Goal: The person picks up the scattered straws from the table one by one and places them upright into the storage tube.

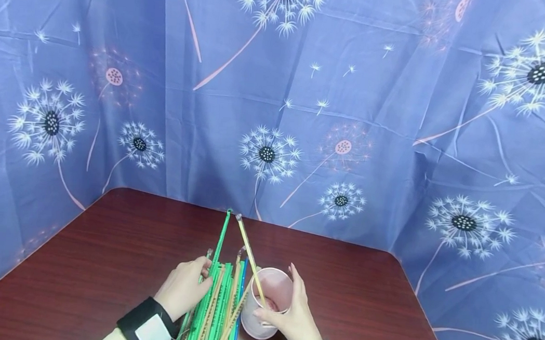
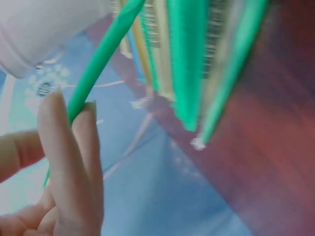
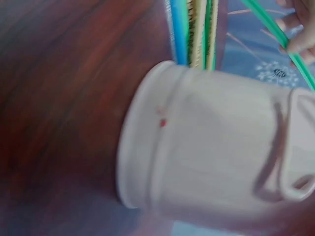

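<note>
A big blue cloth [image 1: 374, 119] with white puffy flowers hangs behind a smooth, dark red wooden table [image 1: 84, 267]. A round pink cup [image 1: 266, 302] with a handle sits near the table's 6 o'clock edge. The right hand [image 1: 293, 317] wraps its fingers around the cup. At the cup's 9 o'clock lies a bunch of long thin straws [image 1: 217, 302]. The left hand [image 1: 183, 287] pinches one green straw [image 1: 219, 239].
</note>
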Demonstrator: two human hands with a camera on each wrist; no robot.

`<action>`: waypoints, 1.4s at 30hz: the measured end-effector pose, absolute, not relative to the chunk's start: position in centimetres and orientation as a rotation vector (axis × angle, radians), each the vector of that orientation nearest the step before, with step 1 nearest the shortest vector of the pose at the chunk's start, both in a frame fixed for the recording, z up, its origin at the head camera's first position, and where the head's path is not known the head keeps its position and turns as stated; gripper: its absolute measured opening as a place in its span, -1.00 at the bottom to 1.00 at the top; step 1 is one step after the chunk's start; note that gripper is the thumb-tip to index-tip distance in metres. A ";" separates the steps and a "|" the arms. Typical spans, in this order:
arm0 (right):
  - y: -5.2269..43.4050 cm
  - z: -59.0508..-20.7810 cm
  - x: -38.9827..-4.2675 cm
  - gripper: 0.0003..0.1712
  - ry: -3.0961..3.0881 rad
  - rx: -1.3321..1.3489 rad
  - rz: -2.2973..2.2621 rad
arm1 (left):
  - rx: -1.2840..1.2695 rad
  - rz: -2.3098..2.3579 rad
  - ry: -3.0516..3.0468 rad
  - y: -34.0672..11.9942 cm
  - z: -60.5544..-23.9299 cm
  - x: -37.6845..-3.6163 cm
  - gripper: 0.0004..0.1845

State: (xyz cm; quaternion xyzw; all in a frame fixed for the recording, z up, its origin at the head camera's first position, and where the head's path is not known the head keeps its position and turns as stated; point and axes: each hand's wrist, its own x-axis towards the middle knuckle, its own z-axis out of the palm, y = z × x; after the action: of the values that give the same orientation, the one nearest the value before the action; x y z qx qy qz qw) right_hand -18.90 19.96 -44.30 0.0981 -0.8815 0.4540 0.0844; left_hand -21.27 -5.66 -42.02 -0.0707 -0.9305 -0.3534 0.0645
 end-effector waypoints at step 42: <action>16.1 -40.1 -16.9 -0.61 -1.790 0.637 1.410 | -0.917 -0.697 -2.170 -1.8 -42.2 -18.7 -0.81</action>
State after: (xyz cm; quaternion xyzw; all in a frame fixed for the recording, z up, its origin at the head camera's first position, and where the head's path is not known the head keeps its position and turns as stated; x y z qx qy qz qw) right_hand -16.86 16.08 -40.14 0.2494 -0.7003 0.5516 0.3782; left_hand -18.65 -1.78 -42.20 -0.3516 -0.8320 -0.2671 0.3358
